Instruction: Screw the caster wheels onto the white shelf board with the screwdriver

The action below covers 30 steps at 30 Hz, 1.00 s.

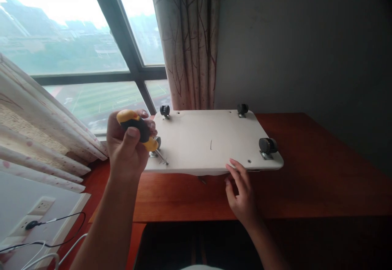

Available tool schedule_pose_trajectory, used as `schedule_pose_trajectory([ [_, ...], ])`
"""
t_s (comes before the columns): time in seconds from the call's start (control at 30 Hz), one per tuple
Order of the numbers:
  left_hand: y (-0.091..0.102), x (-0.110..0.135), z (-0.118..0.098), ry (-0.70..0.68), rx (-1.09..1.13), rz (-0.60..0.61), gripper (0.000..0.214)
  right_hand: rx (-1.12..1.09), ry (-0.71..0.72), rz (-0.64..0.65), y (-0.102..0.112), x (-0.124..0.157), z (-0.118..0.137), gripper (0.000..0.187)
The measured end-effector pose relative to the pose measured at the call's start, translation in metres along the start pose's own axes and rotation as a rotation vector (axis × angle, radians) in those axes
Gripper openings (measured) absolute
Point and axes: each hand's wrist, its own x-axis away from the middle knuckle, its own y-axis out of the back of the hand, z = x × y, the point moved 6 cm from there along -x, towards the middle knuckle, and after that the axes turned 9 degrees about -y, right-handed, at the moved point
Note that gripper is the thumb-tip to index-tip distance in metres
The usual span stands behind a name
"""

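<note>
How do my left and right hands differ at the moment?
Grip: the left hand is closed around the screwdriver; the right hand is open, with no visible object held.
Place: the left hand is by the left end of the panel; the right hand is at its near edge, farther right. Whether its fingertips touch is unclear.
Shared: both are bare.

Screwdriver handle (139, 132) smooth plastic, yellow end (150, 144) glossy, black grip (133, 125) duller; shaft (161, 157) bare shiny metal. Board (196, 135) smooth, satin white, plastic or painted, can't tell from where I stand. Casters (267, 144) black plastic, slight sheen, on metal plates (266, 156). Table (300, 160) polished wood. Curtain (192, 41) soft printed cloth. Wall (290, 49) matt. Sockets (43, 206) smooth plastic. Window (92, 45) clear glass
</note>
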Motion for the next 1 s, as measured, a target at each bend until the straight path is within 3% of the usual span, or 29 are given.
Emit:
schedule_pose_trajectory([
  [0.1, 0.003, -0.002, 0.000, 0.008, -0.007, 0.008, 0.025, 0.002, 0.001, -0.004, 0.000, 0.000, 0.000, 0.060],
  [0.27, 0.002, -0.005, 0.010, 0.142, 0.050, 0.049, 0.043, 0.008, 0.003, -0.006, 0.000, 0.000, 0.001, 0.059],
  [0.57, 0.002, -0.001, 0.005, 0.044, 0.009, 0.009, 0.032, 0.019, 0.004, -0.009, 0.000, 0.000, 0.000, 0.059],
  [0.83, 0.004, -0.001, 0.013, 0.167, 0.088, 0.044, 0.043, 0.015, 0.008, -0.011, 0.000, -0.001, 0.001, 0.059],
  [1.0, 0.001, -0.001, 0.012, 0.090, 0.050, 0.057, 0.035, 0.011, 0.001, -0.003, 0.000, 0.000, 0.000, 0.059],
])
